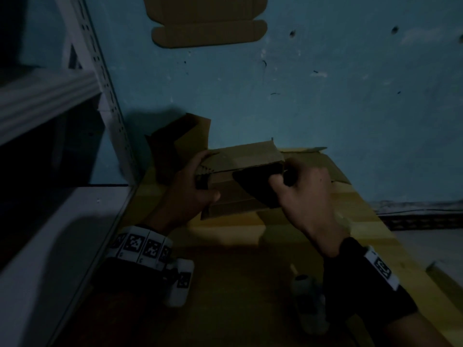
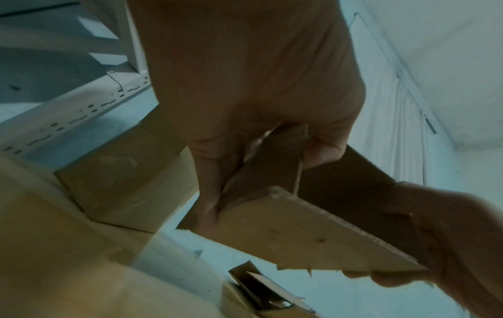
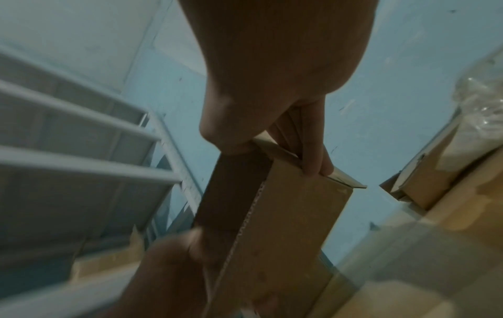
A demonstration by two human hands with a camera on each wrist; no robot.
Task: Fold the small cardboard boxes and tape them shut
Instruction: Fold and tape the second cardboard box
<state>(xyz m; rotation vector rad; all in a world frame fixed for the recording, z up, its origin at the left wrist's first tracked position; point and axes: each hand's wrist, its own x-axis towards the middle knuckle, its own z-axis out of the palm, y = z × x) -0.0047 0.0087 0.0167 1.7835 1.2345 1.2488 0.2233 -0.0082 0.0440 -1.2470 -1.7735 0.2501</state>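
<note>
A small brown cardboard box (image 1: 240, 159), partly folded, is held above the yellow table by both hands. My left hand (image 1: 200, 181) grips its left end, thumb on the near side and fingers behind. My right hand (image 1: 285, 176) grips the right end, fingers curled over the edge into the dark open inside. In the left wrist view the left fingers (image 2: 209, 193) pinch a wall of the box (image 2: 299, 232). The right wrist view shows the right fingers (image 3: 315, 155) hooked over the box (image 3: 293, 226) rim.
A flat cardboard blank (image 1: 208, 21) lies on the blue surface far ahead. Another bent cardboard piece (image 1: 180, 144) stands behind the left hand. Flat cardboard (image 1: 325, 166) lies right of the box on the yellow table (image 1: 225, 284). A white metal rack (image 1: 105, 96) borders the left side.
</note>
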